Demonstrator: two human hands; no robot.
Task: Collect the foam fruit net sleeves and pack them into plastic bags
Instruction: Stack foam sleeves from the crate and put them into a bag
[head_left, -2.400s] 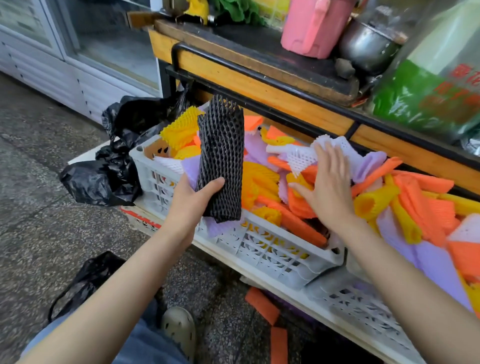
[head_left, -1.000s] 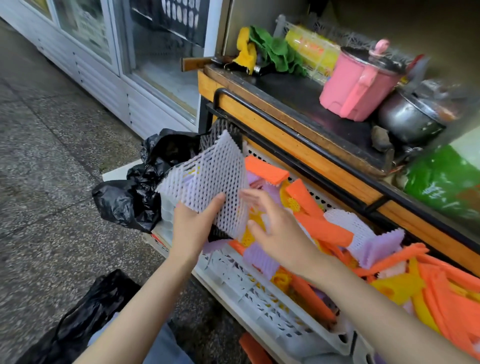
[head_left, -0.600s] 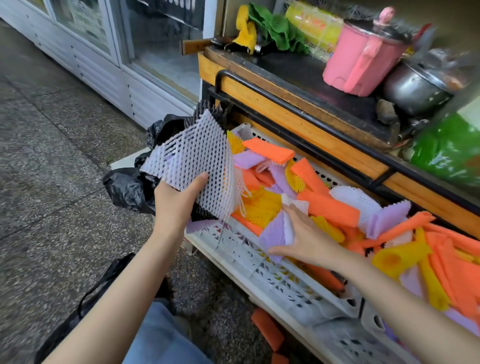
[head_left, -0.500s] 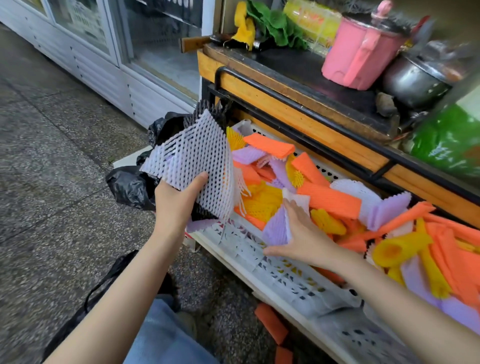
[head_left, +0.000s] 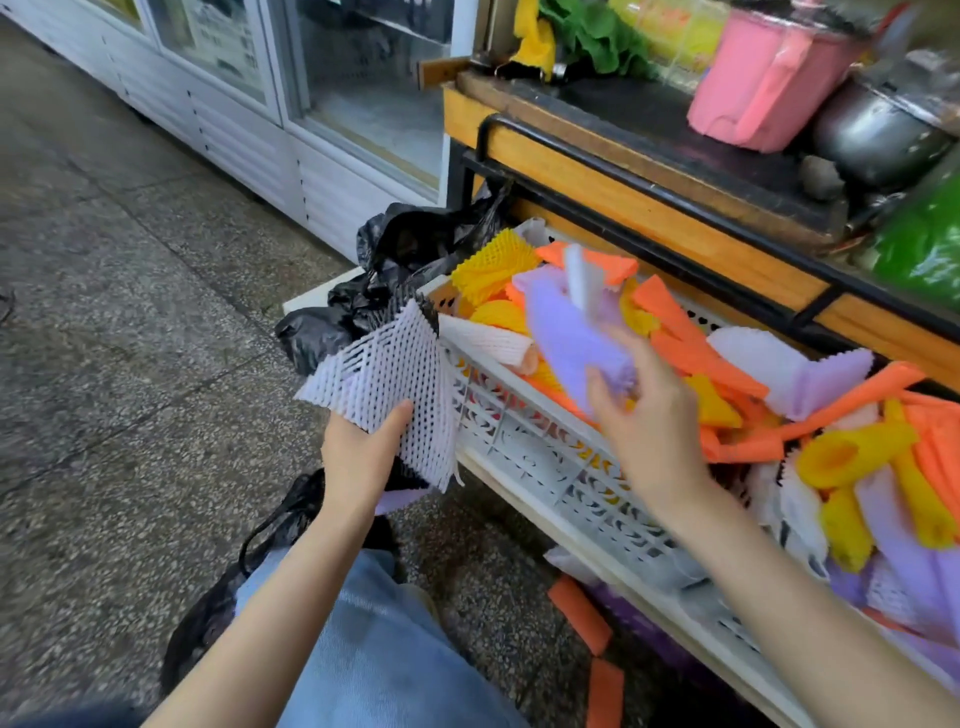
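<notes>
My left grip (head_left: 358, 460) sits low, thumb pressed over a white net (head_left: 387, 371). My right grip (head_left: 649, 421) is higher, its back toward me, fingers curled round a purple net (head_left: 566, 338). Both forearms are bare, reaching forward.

Soft, even daylight lights your view with barely any shadow, yet your right hand (head_left: 652, 421) is blurred and the edges bow.
</notes>
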